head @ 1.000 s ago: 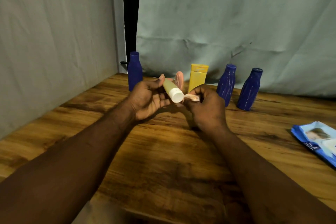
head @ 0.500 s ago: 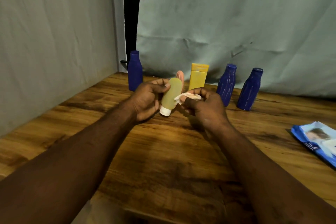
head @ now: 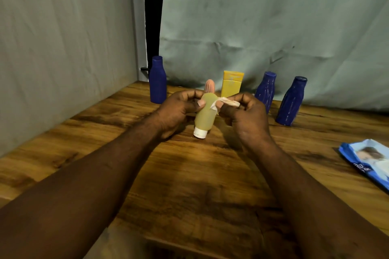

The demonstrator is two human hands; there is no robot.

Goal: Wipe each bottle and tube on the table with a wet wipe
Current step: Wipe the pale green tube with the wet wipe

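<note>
First, at the far left, a blue bottle (head: 157, 82) stands upright at the back of the table (head: 189, 185), seemingly awaiting its turn. The left hand (head: 179, 111) wraps fingers and thumb round a pale green tube (head: 205, 115), held cap-down above the wood, likely to expose its side. The right hand (head: 246, 115) pinches a crumpled wet wipe (head: 227, 103) against that side. A pink tube (head: 210, 86) and a yellow tube (head: 231, 84) stand behind, then a second blue bottle (head: 265, 90), a third blue bottle (head: 291, 103) and the wipe pack (head: 370, 164).
</note>
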